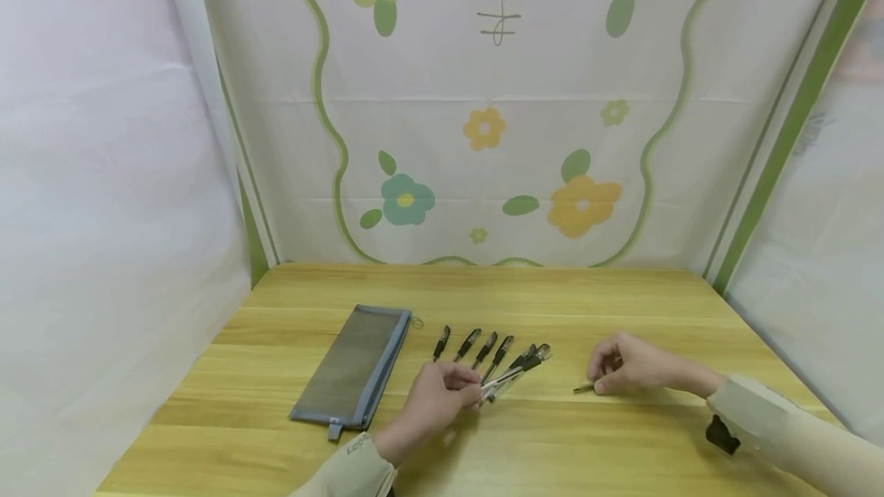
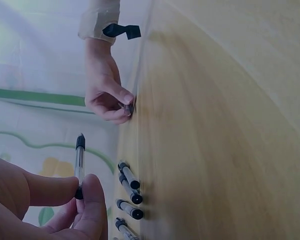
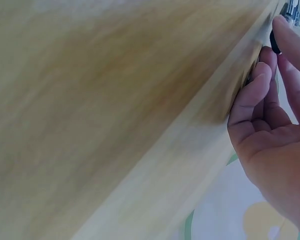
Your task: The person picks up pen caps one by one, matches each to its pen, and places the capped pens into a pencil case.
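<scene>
My left hand (image 1: 438,397) pinches the rear end of a clear-barrelled gel pen (image 2: 80,162). Its black grip and bare tip point away from the fingers, to the right in the head view. To the right, my right hand (image 1: 631,365) holds a small black pen cap (image 1: 583,388) between thumb and fingers, low over the table. In the right wrist view, the cap (image 3: 275,42) is partly hidden by the fingers. Several capped black pens (image 1: 486,347) lie in a row just beyond my left hand, some partly covered by it.
A blue-grey mesh zip pouch (image 1: 355,363) lies flat left of the pens, its pull tab toward me. All of this is on a wooden table (image 1: 552,451). A flower-print cloth (image 1: 511,152) hangs along the far edge, with pale cloth at both sides.
</scene>
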A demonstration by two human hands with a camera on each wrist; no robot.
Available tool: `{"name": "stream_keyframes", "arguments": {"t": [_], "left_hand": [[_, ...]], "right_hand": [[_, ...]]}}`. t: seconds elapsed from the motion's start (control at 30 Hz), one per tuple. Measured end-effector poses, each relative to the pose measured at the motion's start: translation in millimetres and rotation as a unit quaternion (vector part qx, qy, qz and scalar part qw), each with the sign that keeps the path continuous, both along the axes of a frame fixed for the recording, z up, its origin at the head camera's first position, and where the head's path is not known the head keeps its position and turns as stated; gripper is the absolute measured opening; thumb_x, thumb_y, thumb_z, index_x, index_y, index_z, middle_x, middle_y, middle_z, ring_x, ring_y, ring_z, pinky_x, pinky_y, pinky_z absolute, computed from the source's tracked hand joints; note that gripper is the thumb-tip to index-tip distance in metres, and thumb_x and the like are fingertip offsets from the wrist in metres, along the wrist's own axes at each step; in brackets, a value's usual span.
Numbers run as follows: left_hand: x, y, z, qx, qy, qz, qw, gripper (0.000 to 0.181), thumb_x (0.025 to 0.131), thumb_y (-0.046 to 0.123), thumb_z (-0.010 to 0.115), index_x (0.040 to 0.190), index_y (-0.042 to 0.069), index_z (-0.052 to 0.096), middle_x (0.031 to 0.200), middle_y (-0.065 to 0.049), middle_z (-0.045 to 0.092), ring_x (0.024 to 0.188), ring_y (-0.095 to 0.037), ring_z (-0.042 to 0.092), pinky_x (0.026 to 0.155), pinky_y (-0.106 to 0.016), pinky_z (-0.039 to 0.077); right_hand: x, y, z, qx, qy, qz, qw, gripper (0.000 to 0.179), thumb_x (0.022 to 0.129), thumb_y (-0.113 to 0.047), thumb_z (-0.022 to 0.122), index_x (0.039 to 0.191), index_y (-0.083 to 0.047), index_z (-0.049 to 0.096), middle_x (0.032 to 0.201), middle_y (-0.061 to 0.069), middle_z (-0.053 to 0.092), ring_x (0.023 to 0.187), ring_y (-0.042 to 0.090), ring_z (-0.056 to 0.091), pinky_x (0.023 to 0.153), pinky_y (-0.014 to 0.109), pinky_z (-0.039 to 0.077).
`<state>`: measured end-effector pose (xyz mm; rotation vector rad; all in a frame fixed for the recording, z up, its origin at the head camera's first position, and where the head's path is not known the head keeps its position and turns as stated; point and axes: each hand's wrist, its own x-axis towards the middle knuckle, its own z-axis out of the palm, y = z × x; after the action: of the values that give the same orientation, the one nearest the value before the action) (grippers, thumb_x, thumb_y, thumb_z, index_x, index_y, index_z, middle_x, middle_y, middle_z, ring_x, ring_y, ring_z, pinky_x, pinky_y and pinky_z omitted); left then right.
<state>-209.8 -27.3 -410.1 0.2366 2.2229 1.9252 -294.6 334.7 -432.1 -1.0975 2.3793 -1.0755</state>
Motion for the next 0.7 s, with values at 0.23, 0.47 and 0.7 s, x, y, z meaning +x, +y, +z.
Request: {"name": "stream_keyframes", "arguments": {"t": [0.23,0.47,0.7], "left_hand": [[2.0,-1.7,-5.9,0.027,0.007,-0.007,0.9996,0.019,0.077,0.001,0.067,0.093,-0.004,0.061,0.080,-0.010,0.062,0.070,-0.023,0.062,0.066,-0.033,0.052],[4.6,-8.9,-10.6,0.093,-0.018,-0.006,0.9955,0.026,0.079,0.004,0.066,0.101,-0.008,0.059,0.089,-0.016,0.062,0.078,-0.030,0.061,0.072,-0.037,0.051],[10.3,-14.8,-9.2,0.145,-0.035,0.013,0.9887,0.025,0.079,-0.001,0.064,0.101,-0.011,0.057,0.092,-0.024,0.060,0.082,-0.034,0.060,0.075,-0.040,0.049]], "right_hand": [[3.5,3,11.0,-0.013,0.005,-0.040,0.9991,0.012,0.081,-0.012,0.066,0.091,-0.008,0.062,0.082,0.007,0.062,0.072,0.020,0.058,0.059,0.031,0.049],[24.0,5,34.2,-0.046,0.019,-0.189,0.9807,0.021,0.083,-0.026,0.063,0.098,-0.010,0.062,0.089,0.005,0.061,0.079,0.027,0.057,0.061,0.038,0.050],[63.0,-9,52.8,-0.105,-0.028,-0.291,0.9505,0.029,0.083,-0.030,0.062,0.105,-0.011,0.062,0.096,0.011,0.060,0.082,0.030,0.056,0.067,0.037,0.049]]}}
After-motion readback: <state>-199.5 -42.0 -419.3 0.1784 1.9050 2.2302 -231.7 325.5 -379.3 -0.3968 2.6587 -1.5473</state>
